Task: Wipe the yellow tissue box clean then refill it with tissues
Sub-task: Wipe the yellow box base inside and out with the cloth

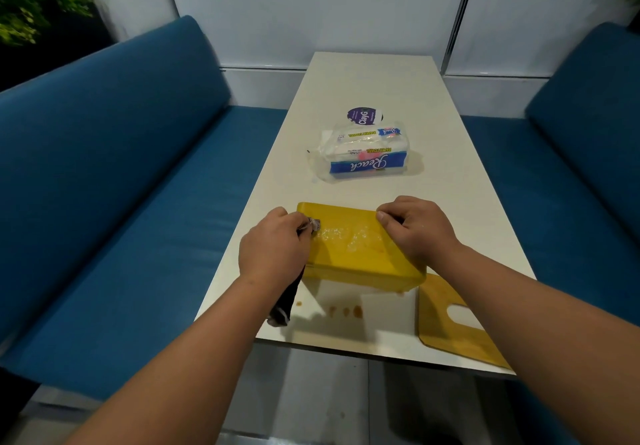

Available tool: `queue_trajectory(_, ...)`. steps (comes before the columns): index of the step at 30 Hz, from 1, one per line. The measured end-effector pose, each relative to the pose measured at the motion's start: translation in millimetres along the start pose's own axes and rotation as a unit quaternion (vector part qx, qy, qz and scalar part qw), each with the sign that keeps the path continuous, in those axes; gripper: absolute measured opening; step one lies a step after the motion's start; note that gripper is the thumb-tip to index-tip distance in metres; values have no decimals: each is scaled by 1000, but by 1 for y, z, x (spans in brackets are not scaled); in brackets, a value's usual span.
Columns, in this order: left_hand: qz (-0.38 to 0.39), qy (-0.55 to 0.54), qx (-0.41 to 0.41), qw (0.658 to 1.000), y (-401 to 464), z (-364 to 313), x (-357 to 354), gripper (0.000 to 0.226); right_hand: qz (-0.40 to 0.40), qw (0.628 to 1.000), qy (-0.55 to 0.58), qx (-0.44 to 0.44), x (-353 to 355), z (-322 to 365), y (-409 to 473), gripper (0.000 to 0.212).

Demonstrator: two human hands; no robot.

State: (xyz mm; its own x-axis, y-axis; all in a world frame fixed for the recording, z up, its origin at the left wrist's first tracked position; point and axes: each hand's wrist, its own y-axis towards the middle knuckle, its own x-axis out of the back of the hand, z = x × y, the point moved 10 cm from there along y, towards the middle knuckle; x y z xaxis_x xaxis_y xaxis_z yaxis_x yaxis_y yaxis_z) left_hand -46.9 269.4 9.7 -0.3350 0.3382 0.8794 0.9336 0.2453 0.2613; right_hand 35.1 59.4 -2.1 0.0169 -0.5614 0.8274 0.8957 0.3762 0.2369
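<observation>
Blue benches [114,174] flanking a white table [374,84], pale panelled wall [311,8] behind

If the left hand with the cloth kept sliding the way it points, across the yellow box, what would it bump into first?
Probably the right hand, which grips the far end of the yellow box. The left hand with its cloth points roughly that way, though depth is hard to judge.

Yellow tissue box [360,254]: hard, smooth plastic with a slight sheen, its upper face carrying a wet, foamy film. Cloth [287,300]: dark, soft woven fabric, matt; wooden lid [446,326]: pale, smooth wood with a matt finish. Tissue pack [363,157]: glossy, crinkled clear plastic wrap over white paper; table [374,80]: smooth off-white laminate, faintly glossy, with brown spots near the front edge.
</observation>
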Motion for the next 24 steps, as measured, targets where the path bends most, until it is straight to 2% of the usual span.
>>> queue_trajectory(5, 67, 28, -56, 996, -20, -8, -3, 32, 7, 1000, -6, 2, -1, 2, 0, 28)
queue_trajectory(10, 44, 65, -54, 995, 10, -13, 5, 32, 4, 1000, 3, 8, -1, 4, -4, 26)
queue_trajectory(15, 92, 83, -111, 986, -19, -18, -1, 32, 12, 1000, -5, 5, -1, 4, -3, 28)
queue_trajectory(20, 60, 84, -100, 990, 10, -21, 5, 35, 0, 1000, 6, 6, 2, 5, -6, 27)
queue_trajectory(24, 70, 92, -114, 987, -4, -22, 2, 34, 6, 1000, -5, -1, 0, 4, -4, 29)
